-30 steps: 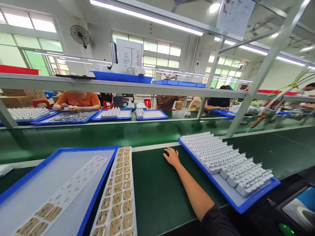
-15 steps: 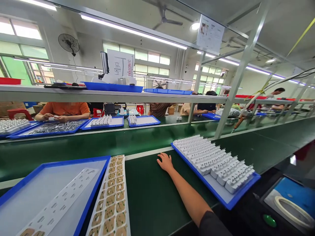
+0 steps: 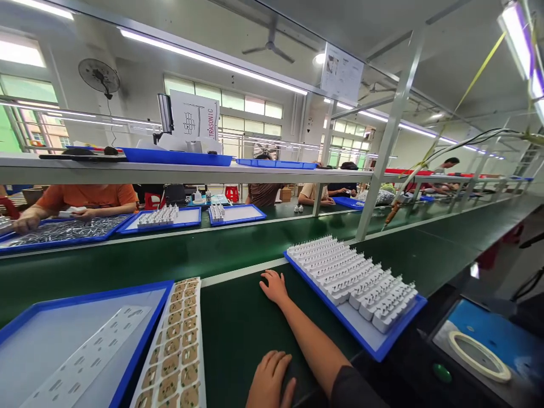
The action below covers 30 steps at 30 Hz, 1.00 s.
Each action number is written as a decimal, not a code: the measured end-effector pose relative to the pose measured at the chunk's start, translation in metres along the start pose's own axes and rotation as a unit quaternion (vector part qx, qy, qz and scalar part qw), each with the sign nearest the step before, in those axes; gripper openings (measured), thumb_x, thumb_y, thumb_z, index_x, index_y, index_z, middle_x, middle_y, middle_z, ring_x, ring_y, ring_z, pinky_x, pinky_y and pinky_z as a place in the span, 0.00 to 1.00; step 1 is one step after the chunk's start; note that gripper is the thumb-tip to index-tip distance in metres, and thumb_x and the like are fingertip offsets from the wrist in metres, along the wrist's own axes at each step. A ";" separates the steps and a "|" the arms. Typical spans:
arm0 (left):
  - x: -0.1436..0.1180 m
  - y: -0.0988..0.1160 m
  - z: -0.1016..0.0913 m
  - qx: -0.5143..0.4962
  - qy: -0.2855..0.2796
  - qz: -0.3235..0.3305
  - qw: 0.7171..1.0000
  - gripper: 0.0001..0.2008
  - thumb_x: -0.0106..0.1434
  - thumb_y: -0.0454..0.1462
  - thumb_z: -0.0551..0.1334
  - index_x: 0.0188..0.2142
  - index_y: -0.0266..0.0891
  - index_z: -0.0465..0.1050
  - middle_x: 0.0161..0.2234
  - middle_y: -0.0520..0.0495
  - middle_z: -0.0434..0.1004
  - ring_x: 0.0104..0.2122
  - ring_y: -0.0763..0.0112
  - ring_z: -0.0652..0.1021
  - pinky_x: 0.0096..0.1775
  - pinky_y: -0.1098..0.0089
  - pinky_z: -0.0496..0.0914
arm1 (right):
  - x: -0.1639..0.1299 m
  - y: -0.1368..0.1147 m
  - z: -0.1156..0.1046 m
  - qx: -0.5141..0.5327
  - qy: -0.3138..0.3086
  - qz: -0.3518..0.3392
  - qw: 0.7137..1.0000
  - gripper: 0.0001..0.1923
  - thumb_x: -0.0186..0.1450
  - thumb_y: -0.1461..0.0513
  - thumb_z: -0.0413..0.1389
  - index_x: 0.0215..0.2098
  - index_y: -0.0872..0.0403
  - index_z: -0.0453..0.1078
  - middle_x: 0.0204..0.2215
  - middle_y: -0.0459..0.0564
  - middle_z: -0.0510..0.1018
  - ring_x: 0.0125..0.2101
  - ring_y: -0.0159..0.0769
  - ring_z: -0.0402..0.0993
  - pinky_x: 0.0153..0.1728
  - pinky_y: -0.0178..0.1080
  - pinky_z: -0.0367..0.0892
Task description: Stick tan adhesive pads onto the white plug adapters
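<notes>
My right hand (image 3: 275, 287) lies flat and open, palm down on the green mat (image 3: 238, 334), just beside the blue tray (image 3: 361, 340) of white plastic parts (image 3: 352, 275). My left hand (image 3: 268, 379) rests open near the mat's front edge, holding nothing

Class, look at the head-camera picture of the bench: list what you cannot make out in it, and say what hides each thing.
- left hand: wrist and palm cut off by the bottom edge of the head view.
- sheet of brown pads: its near end runs off the bottom edge.
- white parts on the blue tray: too small to identify.
- hanging paper: print too small to read.
- right hand: palm down, so its underside is hidden.
</notes>
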<state>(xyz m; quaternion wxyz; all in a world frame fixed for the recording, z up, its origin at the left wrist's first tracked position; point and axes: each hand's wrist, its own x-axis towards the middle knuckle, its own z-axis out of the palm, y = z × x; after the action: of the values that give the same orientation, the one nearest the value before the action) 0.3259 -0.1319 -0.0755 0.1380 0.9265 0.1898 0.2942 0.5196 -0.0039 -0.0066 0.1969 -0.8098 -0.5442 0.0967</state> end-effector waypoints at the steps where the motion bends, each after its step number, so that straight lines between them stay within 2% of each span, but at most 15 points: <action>1: 0.002 -0.003 0.000 -0.002 -0.020 0.007 1.000 0.19 0.67 0.45 0.53 0.55 0.49 0.73 0.53 0.46 0.73 0.53 0.56 0.74 0.51 0.57 0.75 | 0.000 -0.002 0.000 -0.005 -0.001 -0.001 1.000 0.26 0.67 0.51 0.39 0.60 0.45 0.60 0.64 0.45 0.53 0.68 0.32 0.47 0.71 0.59 0.36; 3: 0.002 -0.002 -0.003 -0.006 -0.039 -0.003 0.999 0.19 0.67 0.45 0.53 0.54 0.49 0.73 0.56 0.48 0.70 0.56 0.53 0.72 0.52 0.53 0.73 | -0.002 -0.006 -0.001 -0.016 -0.008 -0.004 1.000 0.27 0.68 0.52 0.37 0.61 0.46 0.59 0.65 0.46 0.52 0.68 0.35 0.46 0.71 0.60 0.36; 7: -0.002 0.018 -0.020 -0.037 -0.015 -0.055 0.998 0.15 0.66 0.40 0.56 0.49 0.46 0.76 0.56 0.49 0.71 0.58 0.55 0.70 0.56 0.51 0.70 | -0.023 -0.006 -0.003 -0.030 -0.046 -0.022 0.998 0.28 0.68 0.54 0.36 0.64 0.46 0.57 0.65 0.46 0.51 0.69 0.38 0.45 0.70 0.61 0.41; 10: -0.001 0.025 -0.030 -0.062 -0.036 -0.061 0.996 0.16 0.67 0.38 0.55 0.50 0.43 0.75 0.56 0.48 0.70 0.59 0.58 0.68 0.58 0.51 0.68 | -0.065 0.003 -0.010 -0.026 -0.072 -0.045 0.996 0.27 0.67 0.54 0.37 0.64 0.41 0.56 0.65 0.42 0.51 0.69 0.35 0.45 0.71 0.57 0.44; 12: 0.000 0.024 -0.034 -0.076 -0.053 -0.066 0.993 0.16 0.67 0.39 0.54 0.50 0.43 0.75 0.56 0.48 0.70 0.60 0.59 0.67 0.58 0.50 0.67 | -0.103 0.015 -0.023 -0.021 -0.086 -0.053 0.995 0.26 0.67 0.53 0.39 0.62 0.41 0.59 0.64 0.39 0.54 0.68 0.31 0.48 0.73 0.49 0.47; 14: 0.000 0.022 -0.036 -0.090 -0.061 -0.072 0.991 0.16 0.68 0.39 0.53 0.50 0.44 0.75 0.56 0.49 0.70 0.60 0.60 0.67 0.59 0.50 0.66 | -0.142 0.033 -0.040 -0.016 -0.096 -0.051 0.994 0.25 0.66 0.52 0.42 0.59 0.41 0.63 0.61 0.39 0.60 0.65 0.25 0.55 0.72 0.38 0.54; 15: -0.001 0.022 -0.037 -0.097 -0.063 -0.074 0.990 0.16 0.68 0.40 0.53 0.50 0.44 0.75 0.56 0.49 0.70 0.60 0.60 0.66 0.59 0.50 0.66 | -0.161 0.044 -0.050 -0.016 -0.086 -0.035 0.996 0.25 0.67 0.51 0.41 0.59 0.43 0.64 0.60 0.41 0.62 0.62 0.24 0.59 0.70 0.37 0.58; 16: -0.001 0.021 -0.037 -0.104 -0.065 -0.076 0.990 0.16 0.68 0.40 0.53 0.50 0.44 0.75 0.56 0.49 0.70 0.61 0.60 0.66 0.59 0.50 0.66 | -0.179 0.057 -0.059 -0.017 -0.054 -0.012 0.998 0.27 0.68 0.51 0.38 0.61 0.44 0.61 0.60 0.43 0.61 0.62 0.23 0.59 0.69 0.36 0.59; 18: -0.001 0.022 -0.038 -0.116 -0.070 -0.081 0.987 0.16 0.68 0.41 0.53 0.50 0.45 0.74 0.55 0.51 0.70 0.61 0.61 0.66 0.59 0.50 0.66 | -0.209 0.087 -0.074 -0.054 0.079 0.044 0.994 0.27 0.67 0.50 0.39 0.61 0.43 0.61 0.60 0.42 0.62 0.61 0.23 0.60 0.68 0.36 0.60; 20: -0.001 0.022 -0.038 -0.124 -0.074 -0.086 0.986 0.15 0.68 0.42 0.53 0.49 0.46 0.75 0.55 0.51 0.70 0.61 0.61 0.66 0.59 0.50 0.66 | -0.232 0.118 -0.081 -0.121 0.191 0.099 0.969 0.26 0.67 0.50 0.42 0.58 0.48 0.65 0.57 0.44 0.65 0.58 0.25 0.62 0.65 0.37 0.62; 21: -0.001 0.023 -0.038 -0.127 -0.075 -0.088 0.985 0.16 0.68 0.42 0.53 0.49 0.46 0.74 0.55 0.51 0.71 0.61 0.61 0.65 0.59 0.50 0.66 | -0.240 0.132 -0.082 -0.158 0.217 0.127 0.955 0.25 0.66 0.51 0.44 0.56 0.50 0.67 0.56 0.44 0.66 0.57 0.27 0.63 0.62 0.38 0.63; 23: -0.001 0.023 -0.037 -0.132 -0.075 -0.090 0.984 0.16 0.68 0.42 0.53 0.50 0.46 0.74 0.55 0.51 0.70 0.61 0.61 0.65 0.60 0.50 0.66 | -0.252 0.151 -0.080 -0.219 0.227 0.156 0.936 0.23 0.66 0.52 0.46 0.53 0.52 0.69 0.52 0.45 0.70 0.52 0.28 0.66 0.56 0.36 0.65; 25: -0.001 0.022 -0.037 -0.138 -0.073 -0.093 0.983 0.16 0.68 0.42 0.53 0.50 0.45 0.74 0.55 0.51 0.71 0.62 0.61 0.65 0.60 0.50 0.65 | -0.254 0.160 -0.077 -0.263 0.214 0.159 0.927 0.21 0.66 0.52 0.45 0.51 0.50 0.70 0.49 0.44 0.71 0.49 0.27 0.67 0.52 0.35 0.63; 28: -0.001 0.022 -0.038 -0.152 -0.074 -0.097 0.981 0.16 0.68 0.42 0.53 0.50 0.44 0.74 0.55 0.51 0.71 0.62 0.61 0.64 0.61 0.50 0.65 | -0.242 0.157 -0.075 -0.289 0.193 0.156 0.925 0.21 0.67 0.50 0.41 0.48 0.47 0.71 0.45 0.44 0.72 0.46 0.25 0.67 0.49 0.33 0.59; 30: -0.001 0.022 -0.040 -0.163 -0.073 -0.100 0.979 0.15 0.68 0.41 0.53 0.49 0.44 0.74 0.54 0.51 0.72 0.61 0.62 0.65 0.61 0.51 0.64 | -0.231 0.151 -0.075 -0.273 0.179 0.162 0.931 0.23 0.68 0.49 0.40 0.46 0.48 0.71 0.43 0.45 0.72 0.43 0.23 0.66 0.44 0.28 0.56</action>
<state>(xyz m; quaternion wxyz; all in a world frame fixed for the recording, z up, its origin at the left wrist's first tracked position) 0.3073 -0.1462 -0.0363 0.3294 0.8870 0.2200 0.2374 0.5855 -0.2819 -0.0164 0.0438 -0.9134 -0.3664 -0.1717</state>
